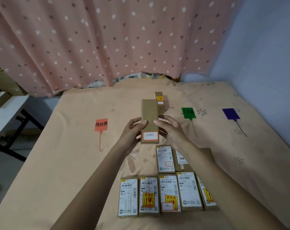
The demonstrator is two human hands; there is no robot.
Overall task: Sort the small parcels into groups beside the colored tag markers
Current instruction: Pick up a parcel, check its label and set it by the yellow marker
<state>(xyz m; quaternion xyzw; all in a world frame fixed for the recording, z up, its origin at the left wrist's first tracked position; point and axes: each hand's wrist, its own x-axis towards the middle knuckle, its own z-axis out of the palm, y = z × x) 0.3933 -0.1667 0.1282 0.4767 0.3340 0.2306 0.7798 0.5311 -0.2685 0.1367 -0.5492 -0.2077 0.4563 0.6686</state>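
Note:
I hold a long brown parcel [149, 113] with both hands above the middle of the table; a small red-framed white label sits at its near end. My left hand [132, 131] grips its left side and my right hand [170, 128] its right side. An orange tag marker [101, 125] with handwriting lies to the left. A green tag marker [188, 113] and a purple tag marker [231, 113] lie to the right. One small parcel [160, 101] with a yellow sticker lies just behind the held one. Several labelled parcels [166, 191] lie in rows near me.
A peach cloth [74, 163] covers the table. A pink dotted curtain [107, 39] hangs behind it and a blue wall [265, 47] stands at the right. A white folding table [6, 113] with boxes stands at the left.

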